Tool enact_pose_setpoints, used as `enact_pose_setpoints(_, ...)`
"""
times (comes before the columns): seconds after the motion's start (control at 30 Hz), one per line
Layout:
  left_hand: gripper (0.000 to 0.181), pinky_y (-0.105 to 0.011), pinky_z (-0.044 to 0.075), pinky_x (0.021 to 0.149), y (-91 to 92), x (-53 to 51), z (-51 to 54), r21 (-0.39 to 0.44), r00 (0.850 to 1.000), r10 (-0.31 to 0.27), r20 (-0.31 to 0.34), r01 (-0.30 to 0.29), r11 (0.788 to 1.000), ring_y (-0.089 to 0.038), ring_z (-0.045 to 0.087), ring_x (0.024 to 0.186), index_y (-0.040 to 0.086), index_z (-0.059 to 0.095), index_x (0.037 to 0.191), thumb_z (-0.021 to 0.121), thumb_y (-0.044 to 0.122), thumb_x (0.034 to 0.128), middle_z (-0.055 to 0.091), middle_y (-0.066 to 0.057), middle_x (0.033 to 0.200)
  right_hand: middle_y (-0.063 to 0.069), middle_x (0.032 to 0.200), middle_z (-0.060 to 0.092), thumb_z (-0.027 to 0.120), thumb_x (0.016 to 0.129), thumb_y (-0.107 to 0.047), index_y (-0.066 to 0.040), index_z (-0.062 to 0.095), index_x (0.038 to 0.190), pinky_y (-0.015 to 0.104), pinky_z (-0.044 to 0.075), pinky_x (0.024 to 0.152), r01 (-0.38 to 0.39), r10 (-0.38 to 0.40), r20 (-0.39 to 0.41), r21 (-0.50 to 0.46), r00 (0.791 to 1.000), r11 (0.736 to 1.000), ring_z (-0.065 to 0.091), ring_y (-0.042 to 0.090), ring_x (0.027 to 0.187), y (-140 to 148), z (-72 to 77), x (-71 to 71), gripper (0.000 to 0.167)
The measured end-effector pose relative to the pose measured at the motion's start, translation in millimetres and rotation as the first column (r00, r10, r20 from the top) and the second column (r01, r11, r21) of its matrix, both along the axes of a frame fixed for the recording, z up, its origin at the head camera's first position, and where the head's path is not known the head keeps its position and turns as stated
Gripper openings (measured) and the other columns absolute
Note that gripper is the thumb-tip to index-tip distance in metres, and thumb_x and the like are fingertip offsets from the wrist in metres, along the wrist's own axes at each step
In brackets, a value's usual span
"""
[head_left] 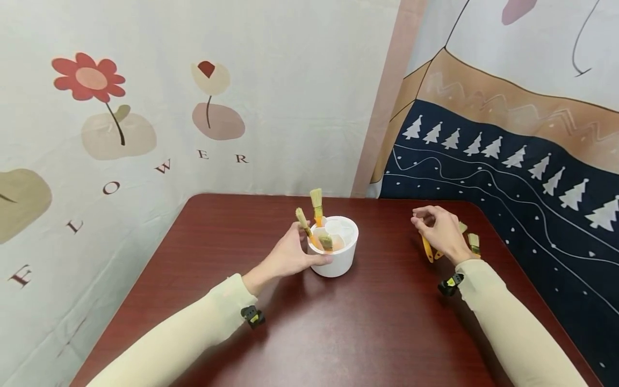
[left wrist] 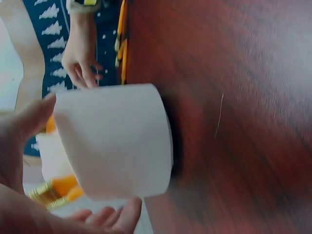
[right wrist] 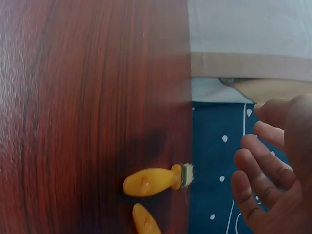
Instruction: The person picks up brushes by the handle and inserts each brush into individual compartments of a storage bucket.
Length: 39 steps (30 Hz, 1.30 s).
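Head view looked forward and down across the counter [head_left: 217, 236]. Left-wrist view, sideways, faced the white tub [left wrist: 117, 141] close up; right-wrist view faced brushes [right wrist: 151, 182] nearby. Head and left-wrist views shared the tub.

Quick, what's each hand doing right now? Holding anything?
Left hand: gripping the white tub.
Right hand: open and empty, near the loose brushes.

Three brushes [head_left: 316, 200] sit in the tub [head_left: 341, 263] on the table [head_left: 319, 333], loose brushes [head_left: 427, 250] lying to the tub's right
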<state>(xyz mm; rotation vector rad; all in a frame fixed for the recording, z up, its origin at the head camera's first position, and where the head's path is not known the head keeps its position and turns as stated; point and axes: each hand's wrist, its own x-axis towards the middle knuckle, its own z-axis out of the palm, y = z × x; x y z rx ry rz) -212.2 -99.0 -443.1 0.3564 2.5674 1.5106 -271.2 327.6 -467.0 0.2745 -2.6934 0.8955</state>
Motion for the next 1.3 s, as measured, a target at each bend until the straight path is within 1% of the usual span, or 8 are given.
enact_pose_setpoints(0.17, 0.105, -0.054, 0.055, 0.122, 10.6, 10.2, 0.6, -0.080, 0.992, 0.110, -0.065, -0.115, 0.990, -0.039, 0.066, 0.142, -0.001, 0.051, 0.157, 0.106, 0.047, 0.0805, 0.062, -0.018, 0.153, 0.022, 0.135, 0.078, 0.076, 0.116, -0.028, -0.005, 0.079, 0.144, 0.025, 0.057, 0.081, 0.030, -0.031, 0.037, 0.030, 0.999, 0.999, 0.080, 0.039, 0.110, 8.3, -4.7, -5.3, 0.037)
enact_pose_setpoints(0.3, 0.110, -0.053, 0.054, 0.124, 17.3, 13.5, 0.5, -0.099, 0.985, 0.154, -0.081, -0.162, 0.982, -0.037, 0.063, 0.143, -0.001, 0.051, 0.159, 0.106, 0.050, 0.0799, 0.060, -0.018, 0.155, 0.025, 0.134, 0.077, 0.077, 0.114, -0.026, -0.001, 0.077, 0.144, 0.033, 0.057, 0.084, 0.062, -0.066, 0.076, 0.050, 0.995, 0.997, 0.078, 0.042, 0.113, 12.9, -7.6, -9.8, 0.039)
enact_pose_setpoints(0.5, 0.109, -0.055, 0.052, 0.129, 23.0, 14.1, 0.9, -0.091, 0.982, 0.170, -0.081, -0.177, 0.980, -0.038, 0.061, 0.149, 0.000, 0.052, 0.162, 0.105, 0.051, 0.0815, 0.058, -0.020, 0.161, 0.032, 0.134, 0.077, 0.080, 0.112, -0.025, 0.005, 0.074, 0.144, 0.039, 0.064, 0.082, 0.103, -0.113, 0.166, 0.068, 0.980, 0.992, 0.077, 0.045, 0.114, 18.8, -11.9, -12.4, 0.044)
enact_pose_setpoints(0.7, 0.107, -0.056, 0.053, 0.127, 25.0, 13.1, 0.8, -0.096, 0.981, 0.165, -0.100, -0.174, 0.980, -0.039, 0.062, 0.147, 0.004, 0.054, 0.161, 0.105, 0.054, 0.0813, 0.059, -0.020, 0.162, 0.035, 0.138, 0.078, 0.081, 0.112, -0.031, 0.009, 0.072, 0.145, 0.063, 0.055, 0.103, 0.116, -0.136, 0.214, 0.103, 0.967, 0.988, 0.074, 0.053, 0.121, 24.8, -17.5, -17.8, 0.053)
enact_pose_setpoints(0.8, 0.106, -0.057, 0.053, 0.126, 25.2, 12.2, 0.9, -0.093, 0.981, 0.157, -0.110, -0.168, 0.981, -0.039, 0.063, 0.145, 0.003, 0.054, 0.159, 0.105, 0.055, 0.0817, 0.060, -0.022, 0.159, 0.036, 0.136, 0.078, 0.081, 0.112, -0.033, 0.010, 0.072, 0.145, 0.058, 0.058, 0.098, 0.120, -0.142, 0.232, 0.106, 0.962, 0.987, 0.072, 0.053, 0.119, 27.0, -19.9, -19.9, 0.055)
enact_pose_setpoints(0.87, 0.104, -0.057, 0.053, 0.126, 24.9, 11.7, 1.3, -0.090, 0.983, 0.149, -0.111, -0.160, 0.983, -0.039, 0.063, 0.145, 0.004, 0.056, 0.159, 0.104, 0.055, 0.0823, 0.061, -0.022, 0.159, 0.035, 0.134, 0.079, 0.081, 0.112, -0.033, 0.011, 0.072, 0.144, 0.047, 0.065, 0.084, 0.122, -0.144, 0.243, 0.100, 0.959, 0.987, 0.074, 0.050, 0.114, 27.6, -21.7, -21.3, 0.055)
enact_pose_setpoints(1.0, 0.099, -0.058, 0.053, 0.125, 23.3, 10.1, 2.9, -0.086, 0.985, 0.128, -0.113, -0.139, 0.987, -0.038, 0.062, 0.147, 0.005, 0.059, 0.157, 0.104, 0.053, 0.0828, 0.063, -0.021, 0.157, 0.035, 0.130, 0.079, 0.082, 0.111, -0.033, 0.013, 0.073, 0.141, 0.031, 0.061, 0.071, 0.131, -0.151, 0.251, 0.094, 0.956, 0.987, 0.076, 0.047, 0.109, 27.3, -22.9, -23.5, 0.056)
enact_pose_setpoints(1.3, 0.085, -0.055, 0.054, 0.124, 17.0, 5.4, 5.9, -0.055, 0.992, 0.067, -0.110, -0.074, 0.996, -0.033, 0.069, 0.142, 0.008, 0.065, 0.151, 0.105, 0.043, 0.0843, 0.072, -0.016, 0.146, 0.030, 0.119, 0.084, 0.086, 0.107, -0.034, 0.013, 0.077, 0.136, 0.036, 0.063, 0.071, 0.157, -0.181, 0.267, 0.109, 0.947, 0.982, 0.078, 0.039, 0.099, 22.7, -24.3, -28.0, 0.056)
